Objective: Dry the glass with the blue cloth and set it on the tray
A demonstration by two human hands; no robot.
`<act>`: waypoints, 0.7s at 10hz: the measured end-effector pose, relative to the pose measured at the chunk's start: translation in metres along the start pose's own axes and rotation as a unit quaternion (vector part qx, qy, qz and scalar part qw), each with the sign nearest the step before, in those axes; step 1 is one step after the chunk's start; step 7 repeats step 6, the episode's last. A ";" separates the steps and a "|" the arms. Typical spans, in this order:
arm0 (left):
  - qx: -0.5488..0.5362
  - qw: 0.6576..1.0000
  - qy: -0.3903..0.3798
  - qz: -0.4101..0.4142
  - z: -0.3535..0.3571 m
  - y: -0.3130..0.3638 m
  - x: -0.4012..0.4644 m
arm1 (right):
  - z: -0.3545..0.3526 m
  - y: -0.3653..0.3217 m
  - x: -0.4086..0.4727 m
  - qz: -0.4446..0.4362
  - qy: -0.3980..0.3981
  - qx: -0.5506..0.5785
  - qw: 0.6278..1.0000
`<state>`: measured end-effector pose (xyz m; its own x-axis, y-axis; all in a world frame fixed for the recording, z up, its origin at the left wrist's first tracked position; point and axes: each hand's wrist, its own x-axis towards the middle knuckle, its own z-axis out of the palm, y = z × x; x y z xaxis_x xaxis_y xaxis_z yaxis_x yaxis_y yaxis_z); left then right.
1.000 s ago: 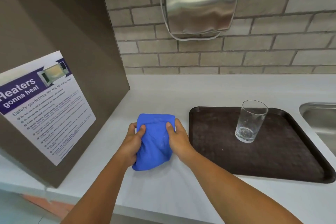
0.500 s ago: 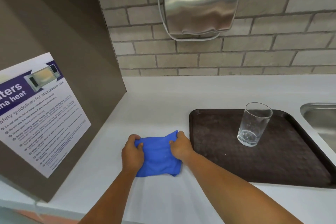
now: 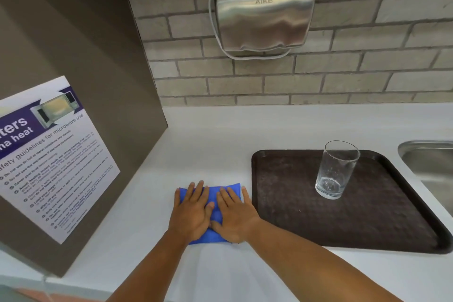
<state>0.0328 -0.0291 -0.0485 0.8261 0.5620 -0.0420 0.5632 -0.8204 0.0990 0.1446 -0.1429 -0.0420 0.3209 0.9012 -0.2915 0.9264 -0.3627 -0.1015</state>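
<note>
Both hands are laid flat, palms down, on the cloth: left hand and right hand side by side, thumbs touching at the near middle. Neither grip is clenched; fingers are spread and nothing is grasped. The cloth is pressed against the table, folded small, with blue showing only between the fingers and at the far and near edges.

The glass stands upright on the tray, well right of and beyond the right hand, touched by neither hand. It sits in the far half of the tray. Judgement: drying and placing are done; the flat press serves to smooth or fold the cloth for putting away.

Edges and room:
- The tray's left rim lies just beside the right little finger; no contact is seen.
- Left of the left hand the table is open up to a brown panel carrying a poster.
- Beyond the fingertips, clear surface runs to the brick wall.
- A sink is cut in just right of the tray.
- Near edge of the table lies under the forearms.

Judgement: the hands can be lifted straight up or drawn back freely; a rightward slide risks nudging the tray.
</note>
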 end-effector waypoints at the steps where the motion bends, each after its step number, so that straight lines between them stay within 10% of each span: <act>1: -0.002 0.997 -0.061 -0.041 0.008 -0.003 -0.005 | 0.001 0.007 -0.005 0.026 -0.014 0.009 1.000; 7: -0.027 0.998 -0.036 -0.039 -0.032 0.037 0.004 | -0.044 0.052 -0.037 -0.020 0.089 0.064 0.994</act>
